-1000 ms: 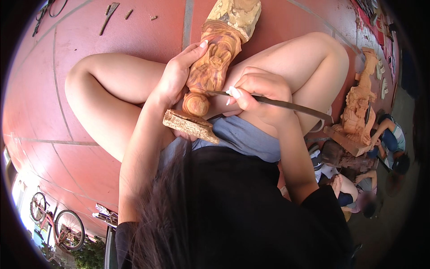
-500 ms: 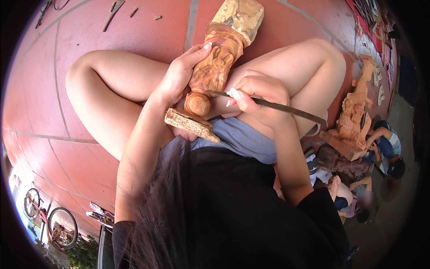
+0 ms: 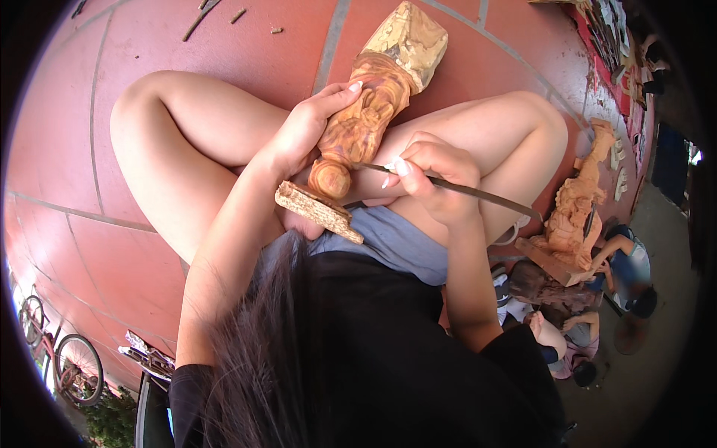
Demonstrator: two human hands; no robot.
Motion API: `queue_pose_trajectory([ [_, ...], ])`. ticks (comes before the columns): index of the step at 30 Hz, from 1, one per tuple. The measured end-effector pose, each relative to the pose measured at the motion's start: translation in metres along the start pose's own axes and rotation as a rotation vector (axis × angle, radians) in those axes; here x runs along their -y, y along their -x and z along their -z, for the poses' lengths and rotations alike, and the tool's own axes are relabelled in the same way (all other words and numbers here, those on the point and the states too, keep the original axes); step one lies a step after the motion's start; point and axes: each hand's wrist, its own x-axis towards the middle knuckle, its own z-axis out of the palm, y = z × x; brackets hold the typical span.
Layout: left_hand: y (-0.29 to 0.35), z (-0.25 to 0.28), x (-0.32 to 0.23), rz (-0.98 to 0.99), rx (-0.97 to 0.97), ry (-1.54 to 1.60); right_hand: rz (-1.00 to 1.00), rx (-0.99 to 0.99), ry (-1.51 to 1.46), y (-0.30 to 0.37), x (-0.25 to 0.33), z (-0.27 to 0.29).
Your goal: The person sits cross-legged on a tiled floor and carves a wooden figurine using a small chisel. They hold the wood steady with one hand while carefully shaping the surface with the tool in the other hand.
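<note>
A carved wooden figure point(image 3: 362, 112) with swirling brown grain lies slantwise between my crossed legs. Its far end is a rough pale block point(image 3: 409, 48); at its near end sits a rounded ball shape point(image 3: 329, 178), with a rough bark-like slab point(image 3: 317, 214) just below. My left hand point(image 3: 306, 127) is wrapped around the figure's left side, thumb along its top. My right hand point(image 3: 437, 175) pinches a long, thin dark metal carving tool point(image 3: 489, 197) like a pen. The tool's tip meets the right side of the narrow part beside the ball, or hovers close; contact is unclear.
On the right stands a larger carved wooden statue point(image 3: 575, 216), with two people point(image 3: 631, 265) sitting near it. Small wood scraps point(image 3: 237, 15) lie on the red tiled floor point(image 3: 187, 45). Several long tools point(image 3: 605, 37) lie at the upper right. A bicycle point(image 3: 78, 366) stands lower left.
The tool's tip has drawn back a little to the right from the narrow part near the ball, together with my right hand. My left hand keeps its hold. The whole view has shifted slightly.
</note>
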Motion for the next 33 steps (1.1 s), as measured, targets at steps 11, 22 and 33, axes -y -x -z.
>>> queue_pose_trajectory([
  [11,-0.013,0.011,-0.002,0.053,-0.023,-0.035,-0.137,-0.426,-0.19,-0.018,0.005,0.005],
  [22,-0.01,-0.004,-0.004,0.033,0.162,-0.211,-0.079,-0.497,-0.164,-0.036,-0.001,0.046],
  [33,-0.015,-0.004,-0.001,0.183,0.053,0.058,-0.034,-0.56,-0.13,-0.041,-0.003,0.036],
])
